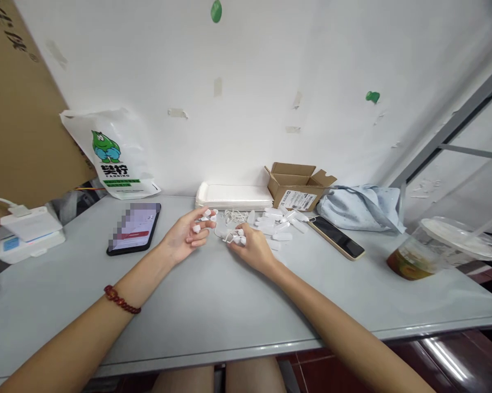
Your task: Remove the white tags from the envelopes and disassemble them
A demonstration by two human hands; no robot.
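Note:
Palm turned up, my left hand (pixel 180 239) has its fingers curled around several small white caps (pixel 196 228), some lodged between the fingers. My right hand (pixel 257 250), just beside it, is closed at the fingertips on a cluster of small white caps (pixel 238 238). A thin white cord runs between the two hands. Behind them lies a tangle of white cords (pixel 234 216). To the right of my right hand, several flat translucent plastic sleeves (pixel 282 236) are piled loosely on the grey table (pixel 213 311). My right fingertips are partly hidden.
A stack of white envelopes (pixel 238 194) and an opened cardboard box (pixel 297 191) stand against the wall. Phones lie left (pixel 153 228) and right (pixel 338 238). Farther right are a pale blue cloth bag (pixel 358 207) and a drink cup (pixel 413 259). A white plastic bag (pixel 133 147) stands back left.

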